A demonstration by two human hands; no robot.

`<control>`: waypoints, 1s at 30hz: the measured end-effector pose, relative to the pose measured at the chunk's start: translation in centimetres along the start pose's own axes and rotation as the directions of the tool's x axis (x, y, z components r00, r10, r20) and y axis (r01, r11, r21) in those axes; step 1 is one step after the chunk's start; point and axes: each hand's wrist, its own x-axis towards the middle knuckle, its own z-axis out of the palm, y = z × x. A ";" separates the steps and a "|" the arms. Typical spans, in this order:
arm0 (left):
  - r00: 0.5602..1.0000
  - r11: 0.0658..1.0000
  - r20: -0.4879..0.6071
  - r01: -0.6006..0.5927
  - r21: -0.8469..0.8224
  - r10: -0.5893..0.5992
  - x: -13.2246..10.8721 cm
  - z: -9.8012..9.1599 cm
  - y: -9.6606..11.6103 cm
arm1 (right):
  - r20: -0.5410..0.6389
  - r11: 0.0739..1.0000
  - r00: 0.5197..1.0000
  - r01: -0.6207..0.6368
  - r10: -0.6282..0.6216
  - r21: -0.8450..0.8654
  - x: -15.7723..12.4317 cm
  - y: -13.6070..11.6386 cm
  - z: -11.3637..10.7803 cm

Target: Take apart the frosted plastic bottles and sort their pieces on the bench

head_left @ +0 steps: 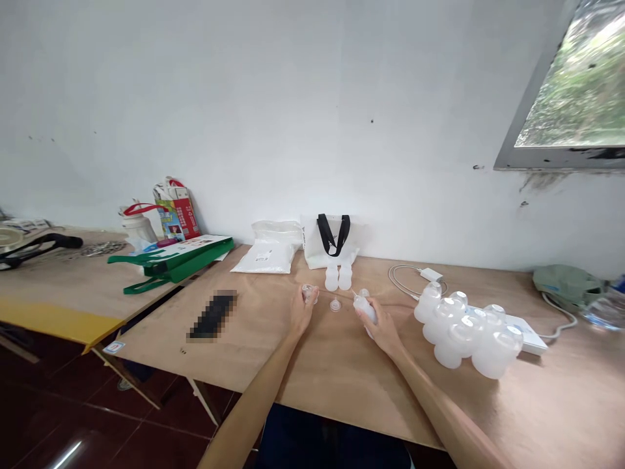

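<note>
wooden tabletop (244,352) against white wall (244,117), left hand (301,316) curled around clear plastic piece (309,292), right hand (383,327) gripping translucent bottle (364,306)

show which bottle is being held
The tilted bottle in the right hand; the bottle pair by the bag and bottle cluster farther right stand unheld.

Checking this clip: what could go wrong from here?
1. The right hand holds a bottle at a tilt; any contents might spill, though I can't see whether it has any.
2. A small clear piece lies loose between the hands and could get knocked away.
3. Several bottles stand bunched beside the right forearm; an outward swing might topple some.
</note>
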 end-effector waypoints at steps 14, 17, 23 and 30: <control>0.884 0.933 0.378 -0.340 0.120 0.274 0.8 8.4 8.1 | -0.413 0.961 0.888 -0.102 0.204 0.256 0.8 0.9 -1.1; 0.860 0.925 0.457 -0.338 0.174 0.228 1.3 10.8 8.0 | -0.427 0.972 0.887 -0.087 0.175 0.217 0.8 1.0 -1.0; 0.845 0.931 0.510 -0.301 0.205 0.161 0.7 11.8 6.0 | -0.415 0.974 0.893 -0.090 0.172 0.210 1.0 1.2 -0.9; 0.932 0.976 0.297 -0.177 -0.127 0.208 -0.9 8.4 8.1 | -0.285 0.961 0.945 -0.084 0.161 0.265 1.0 1.0 -0.4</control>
